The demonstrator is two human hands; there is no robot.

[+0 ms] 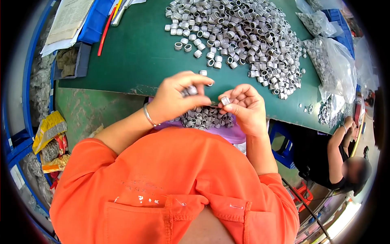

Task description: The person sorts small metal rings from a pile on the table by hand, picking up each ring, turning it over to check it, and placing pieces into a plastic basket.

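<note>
My left hand (178, 91), with a bracelet at the wrist, is curled around a few short grey metal rings (189, 90) in front of me. Another ring shows beside its fingertips. Between the thumb and index finger of my right hand (248, 106) is a single grey metal ring (225, 101). The two hands are close together but apart, at the near edge of the green table (134, 53). Below them, in my lap, a purple tray (235, 137) holds many more rings (205, 118), partly hidden by my hands.
A large heap of metal rings (252, 36) covers the table's far side. Clear plastic bags (331, 61) lie at the right. At the left are a blue bin (95, 22), a red pencil (106, 34) and a grey box (83, 61). A co-worker (333, 158) sits at the right.
</note>
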